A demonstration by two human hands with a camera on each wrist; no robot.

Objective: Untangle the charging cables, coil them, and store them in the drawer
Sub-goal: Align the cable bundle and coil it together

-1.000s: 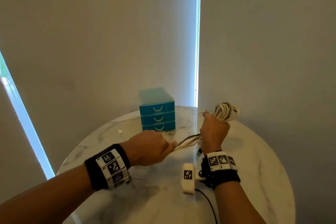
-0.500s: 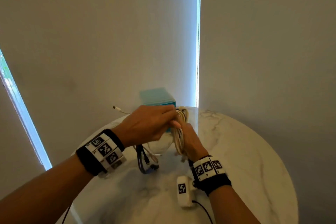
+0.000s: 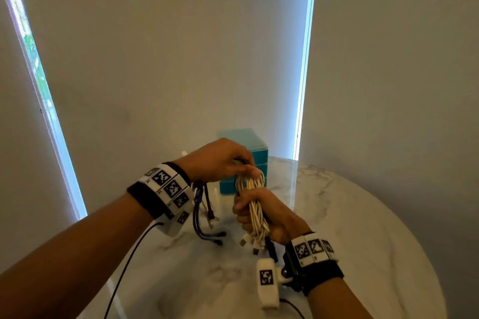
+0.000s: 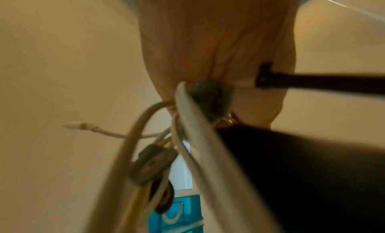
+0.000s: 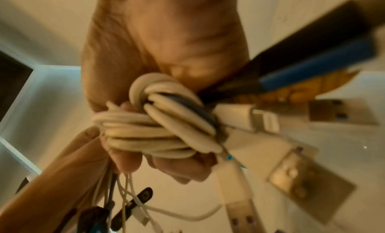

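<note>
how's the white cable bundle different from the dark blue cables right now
The white cable bundle is gathered into a thick hank gripped by the right hand; the dark blue cables hang loose below the left hand, their ends near the marble table. The white bundle is pale and bulky, the blue cables dark and few. Both are held off the table.

The coiled cables (image 3: 255,204) are cream-white, with silver-tipped plugs (image 5: 308,180); the loose cables (image 3: 199,215) are dark blue and black; the drawer unit (image 3: 255,153) is teal with white curved handles; the counter (image 3: 350,228) is white marble, grey-veined; the wristbands (image 3: 166,189) are black with black-and-white square markers.
</note>
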